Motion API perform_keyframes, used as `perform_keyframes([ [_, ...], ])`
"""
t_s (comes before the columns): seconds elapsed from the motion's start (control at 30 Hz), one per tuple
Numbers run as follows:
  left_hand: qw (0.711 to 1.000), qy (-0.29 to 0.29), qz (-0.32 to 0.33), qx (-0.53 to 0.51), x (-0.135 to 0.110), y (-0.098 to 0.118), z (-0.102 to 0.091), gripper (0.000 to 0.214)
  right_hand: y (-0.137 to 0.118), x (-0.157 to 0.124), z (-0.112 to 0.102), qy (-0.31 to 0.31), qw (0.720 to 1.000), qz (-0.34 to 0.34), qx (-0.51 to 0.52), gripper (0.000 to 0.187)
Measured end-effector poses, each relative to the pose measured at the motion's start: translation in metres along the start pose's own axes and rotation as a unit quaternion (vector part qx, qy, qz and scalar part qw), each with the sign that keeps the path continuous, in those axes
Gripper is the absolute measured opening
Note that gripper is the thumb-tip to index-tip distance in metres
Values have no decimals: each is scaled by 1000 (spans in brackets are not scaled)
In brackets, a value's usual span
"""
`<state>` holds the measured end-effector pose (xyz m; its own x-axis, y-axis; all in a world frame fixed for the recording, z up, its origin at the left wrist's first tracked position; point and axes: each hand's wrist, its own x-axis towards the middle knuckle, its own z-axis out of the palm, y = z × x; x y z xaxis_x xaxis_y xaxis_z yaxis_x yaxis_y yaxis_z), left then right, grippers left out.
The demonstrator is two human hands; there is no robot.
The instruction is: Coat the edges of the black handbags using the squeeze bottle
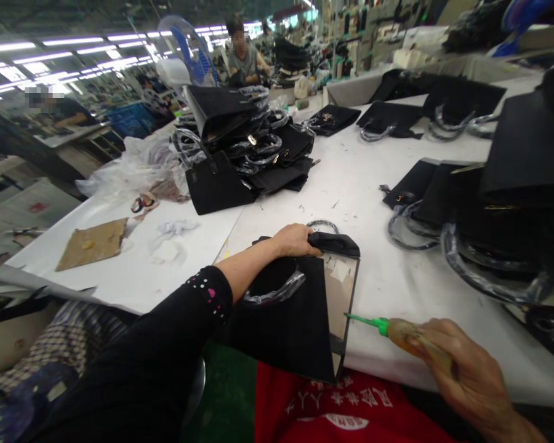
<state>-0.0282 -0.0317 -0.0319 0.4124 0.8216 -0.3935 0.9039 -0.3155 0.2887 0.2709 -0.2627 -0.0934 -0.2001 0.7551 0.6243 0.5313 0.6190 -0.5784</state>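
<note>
Head view. My left hand was closed over the folded top edge of the black bag, fingers curled on top. The bag lay at the near edge of the white table, with its plastic-wrapped handle just below that grip. My right hand was clenched round the amber-handled tool. Its green tip pointed left, at the bag's tan side panel. A pile of black bags sat well beyond my left hand.
</note>
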Motion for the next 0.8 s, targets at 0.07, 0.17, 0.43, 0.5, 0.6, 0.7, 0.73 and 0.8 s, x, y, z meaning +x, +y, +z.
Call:
perform_keyframes([
  [0.07, 1000, 0, 0, 3, 0, 0, 0, 37, -3, -1, 1, -39, 999, -2, 28, 22],
  [0.17, 1000, 0, 0, 6, -1, 1, 0, 37, -9, -5, -3, -61, 997, 27, 45, 26],
  [0.43, 1000, 6, 3, 12, -1, 1, 0, 37, -21, -3, -6, -89, 991, 84, 49, 26],
  [0.5, 1000, 12, 3, 12, -2, 1, 1, 38, -22, -3, -4, -74, 994, 65, 40, 20],
  [0.6, 1000, 19, 3, 9, -3, 0, 2, 37, -25, -1, -4, -91, 992, 66, 57, 25],
  [0.7, 1000, 20, 4, 2, -3, 0, 2, 34, -28, 4, -6, -90, 993, 47, 54, 25],
  [0.73, 1000, 21, 5, 0, -3, -1, 2, 33, -29, 5, -7, -79, 995, 39, 45, 22],
  [0.8, 1000, 24, 6, -4, -3, -1, 2, 32, -31, 7, -8, -73, 996, 41, 38, 20],
])
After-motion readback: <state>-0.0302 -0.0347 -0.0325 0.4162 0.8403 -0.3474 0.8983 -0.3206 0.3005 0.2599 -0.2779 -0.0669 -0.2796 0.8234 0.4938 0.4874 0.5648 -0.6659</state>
